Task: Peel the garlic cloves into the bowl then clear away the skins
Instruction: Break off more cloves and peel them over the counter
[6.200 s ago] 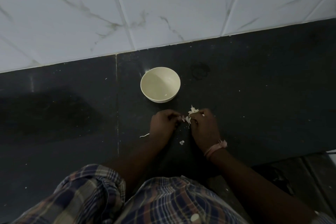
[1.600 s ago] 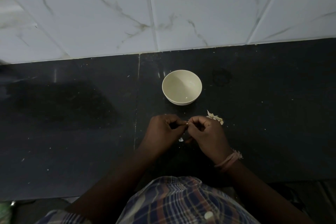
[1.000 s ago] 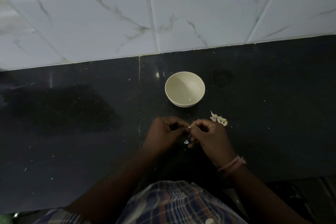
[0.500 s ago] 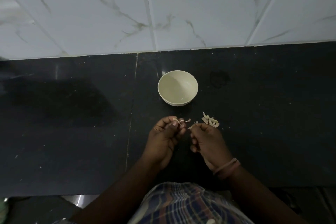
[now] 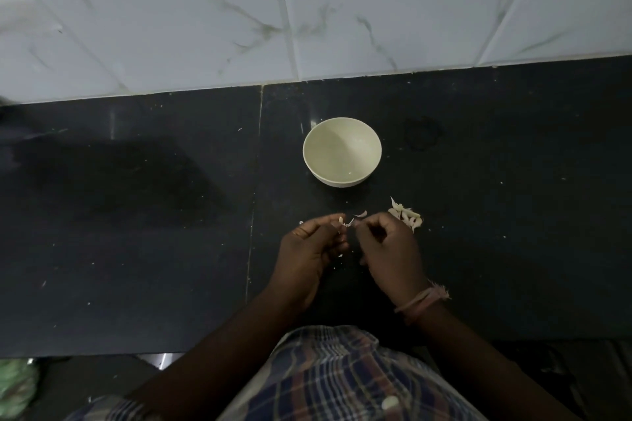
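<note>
Dark stone worktop (image 5: 136,249), speckled with pale flecks, ran left to right below a wall of white marbled tiles (image 5: 376,10); light was dim.

Bowl (image 5: 342,151): cream, round, upright, at mid-worktop, beyond the hands and apart from them. Its inside looked almost bare; one small pale glint sat low on the near wall, and whether that was a clove or a reflection could not be told.

Left hand (image 5: 307,249): fingers (image 5: 326,224) curled, pinching a small pale clove (image 5: 341,219) at their tips. A ring showed on one finger.

Right hand (image 5: 386,249): fingers curled narrow, pinching at a strip of skin (image 5: 359,214) that stood off the clove toward the bowl. A pinkish thread band (image 5: 420,301) circled the wrist.

Pile (image 5: 405,215): loose pale skins and possibly unpeeled cloves, on the worktop just beyond the right hand and near-right of the bowl; which pieces were which could not be told. A few stray scraps lay under and beside the hands.

Checked shirt (image 5: 342,369): at the near edge, with a pale button.

Progress, as judged: early to middle. One clove was mid-peel and not yet in the bowl; the bowl held little or nothing; the pile remained to sort and peel; skins and scraps had not been cleared.

Writing: none readable. No brand or label on bowl, worktop or tiles.
</note>
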Tool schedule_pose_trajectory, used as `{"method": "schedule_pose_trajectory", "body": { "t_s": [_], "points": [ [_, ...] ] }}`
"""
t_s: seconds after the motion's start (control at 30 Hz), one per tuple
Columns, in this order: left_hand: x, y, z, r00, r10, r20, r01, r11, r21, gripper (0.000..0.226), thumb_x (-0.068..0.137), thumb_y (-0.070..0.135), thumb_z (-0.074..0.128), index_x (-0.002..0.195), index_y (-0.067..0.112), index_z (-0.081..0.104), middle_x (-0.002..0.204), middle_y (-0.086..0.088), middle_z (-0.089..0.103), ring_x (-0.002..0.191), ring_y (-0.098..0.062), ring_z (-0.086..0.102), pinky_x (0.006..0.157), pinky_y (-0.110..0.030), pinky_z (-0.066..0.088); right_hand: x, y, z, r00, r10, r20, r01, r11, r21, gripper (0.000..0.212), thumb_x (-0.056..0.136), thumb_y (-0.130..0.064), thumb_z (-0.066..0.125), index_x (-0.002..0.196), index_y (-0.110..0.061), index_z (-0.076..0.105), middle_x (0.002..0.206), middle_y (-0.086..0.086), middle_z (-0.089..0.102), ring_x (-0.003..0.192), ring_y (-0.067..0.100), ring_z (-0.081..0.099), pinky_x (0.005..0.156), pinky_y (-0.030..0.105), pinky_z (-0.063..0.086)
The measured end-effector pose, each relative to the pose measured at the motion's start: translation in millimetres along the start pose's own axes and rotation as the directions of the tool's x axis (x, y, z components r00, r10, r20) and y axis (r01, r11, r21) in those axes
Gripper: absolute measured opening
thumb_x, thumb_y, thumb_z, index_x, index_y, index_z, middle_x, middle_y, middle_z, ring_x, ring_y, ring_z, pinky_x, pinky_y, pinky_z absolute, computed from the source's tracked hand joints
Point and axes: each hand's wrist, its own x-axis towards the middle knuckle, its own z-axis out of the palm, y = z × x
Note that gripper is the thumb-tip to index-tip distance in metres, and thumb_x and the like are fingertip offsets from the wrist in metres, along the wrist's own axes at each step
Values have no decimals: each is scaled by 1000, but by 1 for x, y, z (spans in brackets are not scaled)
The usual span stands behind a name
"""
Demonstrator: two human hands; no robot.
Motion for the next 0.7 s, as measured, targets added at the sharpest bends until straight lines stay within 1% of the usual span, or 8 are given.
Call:
{"method": "schedule_pose_trajectory", "body": {
  "t_s": [0.03,0.13,0.2,0.27,0.33,0.43,0.6,0.7],
  "points": [
    [1,0,-1,1000,15,-4,-15,999,35,15,96,7,63,104,7,77,93,-15,75,83,-20,69,80,-32,58,-1,1,1,1000,-15,10,15,999,30,3,91,-21,71,91,-20,69,81,-4,71,74,13,69,73,47,59],
    [1,1,-6,997,80,5,-79,972,223,14,95,13,67,102,14,80,95,-13,78,88,-27,73,84,-42,57,-2,-1,1,993,-120,13,120,992,26,9,90,-15,72,98,-19,74,91,-9,73,85,8,70,78,42,60],
    [1,4,-7,990,137,30,-138,925,353,15,96,15,67,103,16,80,95,-8,79,91,-27,76,86,-43,59,0,-6,0,976,-218,5,218,976,-30,11,92,-16,69,100,-18,76,95,-9,73,91,6,68,83,36,58],
    [3,9,-6,981,188,50,-190,866,462,15,96,17,68,103,21,80,90,-1,80,86,-20,76,80,-37,60,4,-9,-2,960,-278,14,278,955,-99,11,91,-15,69,98,-17,77,95,-9,73,91,4,67,84,30,56],
    [4,13,-6,972,225,71,-227,814,534,15,96,17,69,102,24,80,85,4,79,78,-11,74,69,-26,56,8,-12,-3,954,-298,38,301,943,-142,10,90,-13,69,96,-16,76,91,-8,72,87,3,66,81,26,54],
    [6,15,-5,972,226,63,-225,816,533,13,95,16,70,101,21,80,83,2,79,74,-8,73,65,-22,53,13,-13,-4,965,-253,74,261,954,-146,8,90,-13,69,94,-16,76,86,-9,72,80,4,66,77,27,55],
    [9,19,-3,983,185,12,-175,904,389,9,92,12,72,99,11,78,88,-9,79,81,-23,77,71,-33,58,13,-19,-2,990,-89,108,89,996,6,9,91,-13,69,95,-15,76,78,-3,75,69,10,73,70,32,60],
    [9,20,-1,989,150,19,-148,938,314,10,93,13,71,98,9,78,89,-16,78,84,-30,76,78,-41,61,14,-19,0,994,-91,57,92,996,-10,7,91,-15,70,94,-16,75,77,-3,75,68,9,72,68,30,60]
  ]
}}
